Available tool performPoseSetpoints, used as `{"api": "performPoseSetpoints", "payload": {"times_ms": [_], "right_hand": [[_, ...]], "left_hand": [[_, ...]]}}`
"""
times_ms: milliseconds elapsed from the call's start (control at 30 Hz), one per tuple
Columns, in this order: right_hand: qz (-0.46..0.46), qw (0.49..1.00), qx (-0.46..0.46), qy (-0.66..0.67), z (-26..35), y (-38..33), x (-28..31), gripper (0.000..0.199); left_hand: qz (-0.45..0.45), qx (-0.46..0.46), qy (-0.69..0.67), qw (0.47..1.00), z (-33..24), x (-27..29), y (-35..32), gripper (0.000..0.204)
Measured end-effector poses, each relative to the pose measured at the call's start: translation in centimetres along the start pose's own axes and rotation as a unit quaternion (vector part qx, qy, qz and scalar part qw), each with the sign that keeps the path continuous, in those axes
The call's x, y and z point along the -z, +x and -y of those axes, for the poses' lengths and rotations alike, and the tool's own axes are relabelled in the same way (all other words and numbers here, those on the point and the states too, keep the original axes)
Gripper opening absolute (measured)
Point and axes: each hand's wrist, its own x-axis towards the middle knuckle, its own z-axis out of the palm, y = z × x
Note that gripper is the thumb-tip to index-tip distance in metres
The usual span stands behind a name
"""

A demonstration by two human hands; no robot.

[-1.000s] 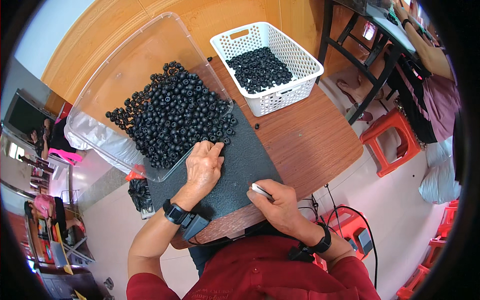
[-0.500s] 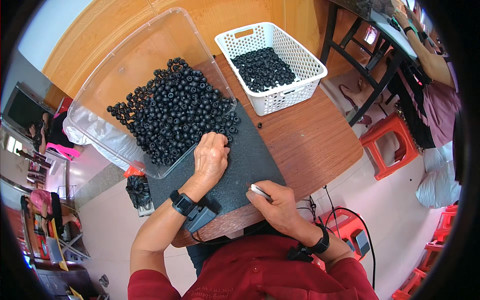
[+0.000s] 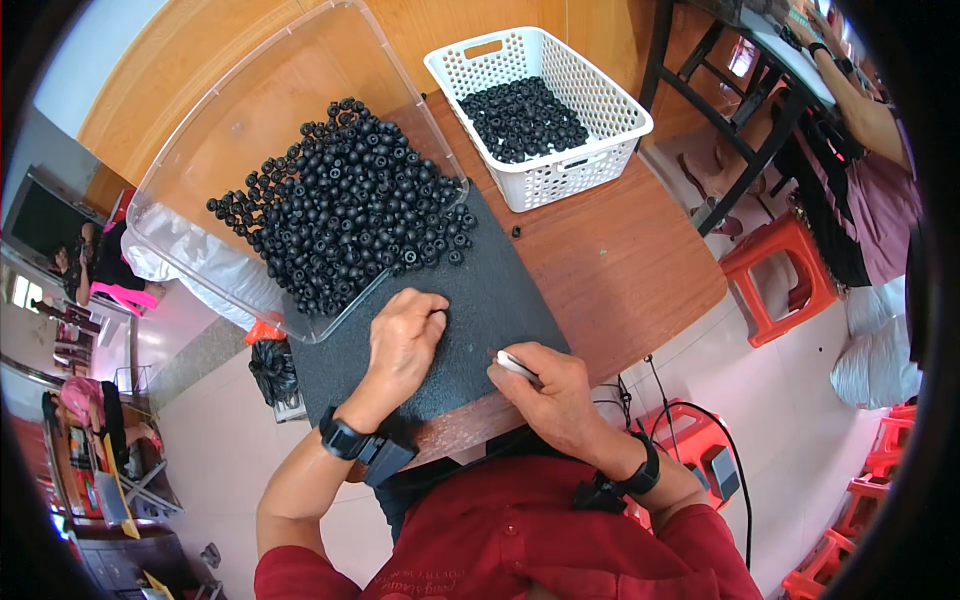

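While you sit at a brown wooden table (image 3: 620, 260), your left hand (image 3: 405, 340) rests on a dark textured mat (image 3: 490, 300) that covers the near part of the tabletop. Its fingers are curled inward, and the thumb and forefinger pinch a small black round part (image 3: 437, 317) against the mat. Your right hand (image 3: 545, 385) lies near the table's front edge, just to the right of the left hand, closed around a small whitish tool (image 3: 515, 365) whose tip points left toward the pinched part. The exact kind of tool cannot be told.

Just beyond your left hand, a heap of black round parts (image 3: 350, 215), each with a hole in the middle, spills out of a clear plastic tray (image 3: 250, 110) onto the far edge of the mat. The tray lies tilted, and its lower lip touches the mat.

Farther off and to the right stands a white perforated plastic basket (image 3: 590, 165), part filled with the same black pieces. One loose black piece (image 3: 516, 231) lies on the table between the mat and the basket.

You wear a black wristband on each wrist and a red shirt. To the right of the table are red plastic stools (image 3: 780, 280), and another person's arm (image 3: 865, 100) shows at the upper right.
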Motion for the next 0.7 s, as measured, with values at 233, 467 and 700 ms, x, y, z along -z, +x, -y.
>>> {"api": "performPoseSetpoints", "payload": {"times_ms": [233,467,700], "right_hand": [[0.003,1.000,0.012,-0.003,0.4,1.1,-1.6,0.011],[0.017,0.997,0.040,-0.057,-0.3,1.3,-3.3,0.009],[0.034,0.991,0.077,-0.104,-0.2,1.4,-3.6,0.013]], "left_hand": [[-0.001,0.323,-0.529,0.785,-2.3,2.4,-3.0,0.020],[-0.015,0.327,-0.627,0.707,-3.3,2.7,-4.5,0.021],[-0.039,0.288,-0.639,0.712,-3.9,2.7,-5.1,0.022]]}}
